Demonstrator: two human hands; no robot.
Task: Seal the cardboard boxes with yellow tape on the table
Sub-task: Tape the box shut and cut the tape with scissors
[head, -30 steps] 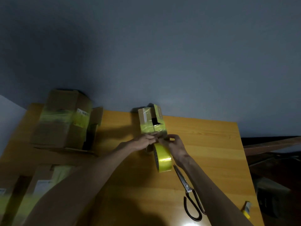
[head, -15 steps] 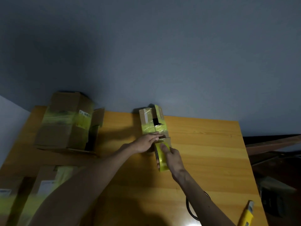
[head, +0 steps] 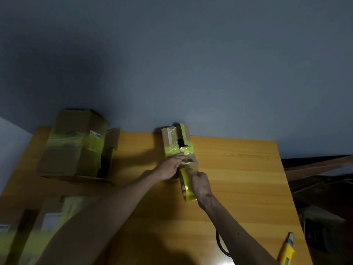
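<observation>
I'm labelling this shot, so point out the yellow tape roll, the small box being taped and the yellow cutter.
yellow tape roll [head: 188,193], head view, on its shiny outer band.
small cardboard box [head: 173,139], head view, on its bare top face.
yellow utility knife [head: 286,253], head view, on its handle.

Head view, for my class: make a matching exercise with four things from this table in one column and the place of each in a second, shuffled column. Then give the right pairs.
Things
1. tape roll
2. small box
3. big taped box
4. yellow cutter

Places
A. far left of the table
B. near right corner of the table
C. gripped in the right hand
D. middle of the far edge, under the fingers of the left hand

Pairs: 1-C, 2-D, 3-A, 4-B
</observation>
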